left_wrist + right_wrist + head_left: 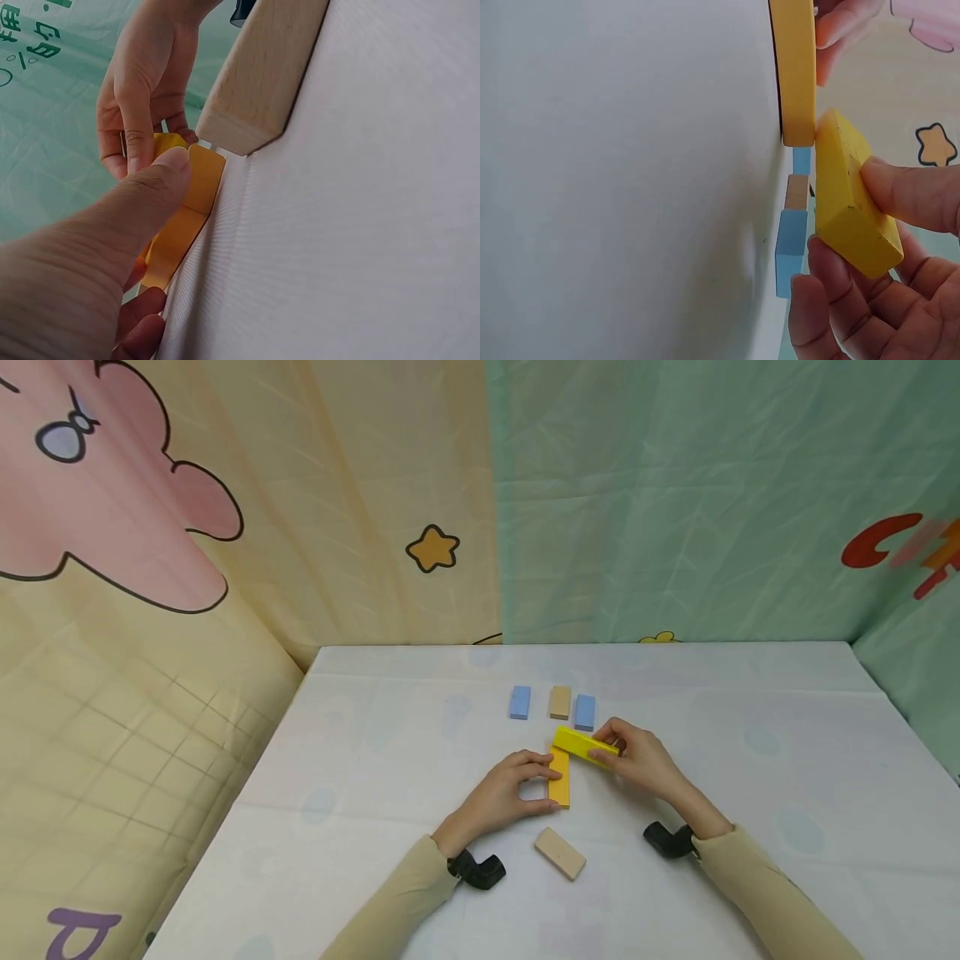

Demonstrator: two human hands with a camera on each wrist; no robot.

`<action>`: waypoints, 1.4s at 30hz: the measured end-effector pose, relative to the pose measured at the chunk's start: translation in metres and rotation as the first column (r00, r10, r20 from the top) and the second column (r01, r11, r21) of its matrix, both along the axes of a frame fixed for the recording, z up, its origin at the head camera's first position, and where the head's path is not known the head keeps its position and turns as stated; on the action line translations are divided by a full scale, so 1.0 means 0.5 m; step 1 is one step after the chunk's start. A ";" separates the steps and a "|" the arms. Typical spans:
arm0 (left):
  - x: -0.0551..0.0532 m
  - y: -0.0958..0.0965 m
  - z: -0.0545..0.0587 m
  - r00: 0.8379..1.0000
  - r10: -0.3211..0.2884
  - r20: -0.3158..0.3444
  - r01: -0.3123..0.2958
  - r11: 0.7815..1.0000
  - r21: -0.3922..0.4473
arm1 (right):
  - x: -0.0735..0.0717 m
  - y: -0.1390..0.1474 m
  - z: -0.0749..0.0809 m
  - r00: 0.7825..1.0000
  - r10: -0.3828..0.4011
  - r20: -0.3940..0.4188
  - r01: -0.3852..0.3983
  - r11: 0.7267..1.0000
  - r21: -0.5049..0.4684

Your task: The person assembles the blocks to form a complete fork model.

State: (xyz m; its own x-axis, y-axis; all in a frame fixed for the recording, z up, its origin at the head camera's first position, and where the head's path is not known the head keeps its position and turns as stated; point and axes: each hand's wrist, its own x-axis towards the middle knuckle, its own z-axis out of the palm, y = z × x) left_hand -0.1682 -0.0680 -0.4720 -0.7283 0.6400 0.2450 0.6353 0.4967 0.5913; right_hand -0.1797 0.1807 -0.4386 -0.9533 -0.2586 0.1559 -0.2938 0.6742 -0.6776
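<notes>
My left hand [504,793] pinches an orange block [559,787] that lies on the table, thumb at its near end and fingers along its left side. In the left wrist view a line crosses the face of this orange block [196,187]; whether it is one piece or two I cannot tell. With thumb and fingers my right hand [637,758] grips a bright yellow block [583,745] by its right end. The left end of the yellow block [840,187] meets the far end of the orange one, raised off the table in the right wrist view.
Beyond the hands stand a blue block [520,702], a wooden block [560,702] and another blue block [585,712]. Nearer me, a pale wooden block [560,853] lies slanted between the forearms. Printed curtains [375,510] border the white table [375,718].
</notes>
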 end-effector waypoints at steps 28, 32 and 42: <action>0.002 0.004 0.001 1.000 0.016 0.002 -0.016 1.000 -0.022 | -0.047 -0.055 -0.003 0.997 0.077 -0.014 -0.077 0.997 0.004; 0.002 0.004 0.002 1.000 0.014 0.002 -0.014 1.000 -0.022 | -0.047 -0.057 -0.002 0.997 0.077 -0.021 -0.077 0.997 0.000; 0.003 0.001 0.003 1.000 0.022 0.010 -0.022 0.999 -0.025 | -0.051 -0.059 0.000 0.998 0.068 -0.009 -0.068 0.998 0.007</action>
State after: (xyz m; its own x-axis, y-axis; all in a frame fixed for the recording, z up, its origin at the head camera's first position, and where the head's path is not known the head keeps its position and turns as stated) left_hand -0.1668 -0.0673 -0.4705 -0.7447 0.6294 0.2220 0.6181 0.5250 0.5851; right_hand -0.2053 0.1511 -0.4384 -0.9319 -0.3239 0.1630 -0.3455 0.6568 -0.6702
